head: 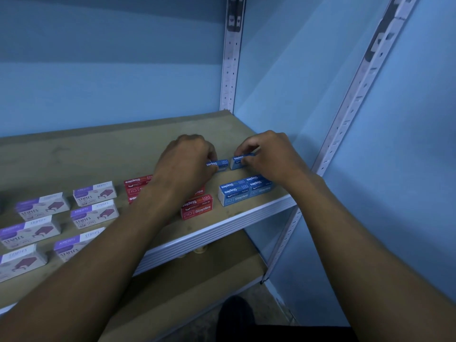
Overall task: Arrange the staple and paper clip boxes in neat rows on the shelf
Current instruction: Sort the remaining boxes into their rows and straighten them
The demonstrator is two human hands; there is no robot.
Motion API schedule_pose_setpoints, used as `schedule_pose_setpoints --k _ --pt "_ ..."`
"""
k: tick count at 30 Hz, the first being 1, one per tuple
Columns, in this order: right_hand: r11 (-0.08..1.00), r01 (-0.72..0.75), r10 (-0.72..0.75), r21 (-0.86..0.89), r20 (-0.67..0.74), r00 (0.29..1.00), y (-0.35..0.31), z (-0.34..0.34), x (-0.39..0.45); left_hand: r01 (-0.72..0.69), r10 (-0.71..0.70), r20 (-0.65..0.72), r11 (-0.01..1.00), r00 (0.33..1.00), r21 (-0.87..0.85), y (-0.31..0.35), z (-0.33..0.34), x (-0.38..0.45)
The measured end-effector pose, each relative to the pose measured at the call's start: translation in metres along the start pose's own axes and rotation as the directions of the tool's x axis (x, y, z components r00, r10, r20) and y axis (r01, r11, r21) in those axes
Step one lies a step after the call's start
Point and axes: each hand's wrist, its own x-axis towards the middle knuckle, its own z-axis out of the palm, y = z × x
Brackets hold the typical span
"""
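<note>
On the brown shelf (74, 154), your purple-and-white staple boxes (93, 214) lie at the far left in two rough columns, several skewed out of line. Just right of them sit the red staple boxes (196, 207), partly hidden under your left forearm, so their count cannot be told.

Further back, your left hand (185, 164) curls its fingers round a small blue staple box (218, 164), its grip closed on the box's left end. Just beside it, a narrow gap between them, your right hand (269, 156) pinches a second blue box (240, 161) between thumb and fingertips, holding it low at the shelf surface; whether it rests on the board cannot be told. Nearer the white front edge (222, 233), a front blue row (244, 191) of boxes lies close together, touching or nearly so, below your right wrist.

You appear to be setting a back row of blue boxes behind that front one. The risks look modest but real: your right wrist hangs close over the front row and could nudge it askew as you pull back; your left forearm could drag the red boxes the same way. Released at different angles, the two held boxes would leave the new row crooked. Boxes by the front edge could be pushed off.
</note>
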Motion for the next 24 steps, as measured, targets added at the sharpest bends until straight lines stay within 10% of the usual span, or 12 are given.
schedule_pose_setpoints --k 24 --pt "0.998 -0.061 0.065 -0.028 0.164 0.984 -0.015 -0.034 -0.026 0.014 0.011 0.124 0.981 0.992 -0.195 0.024 -0.018 -0.013"
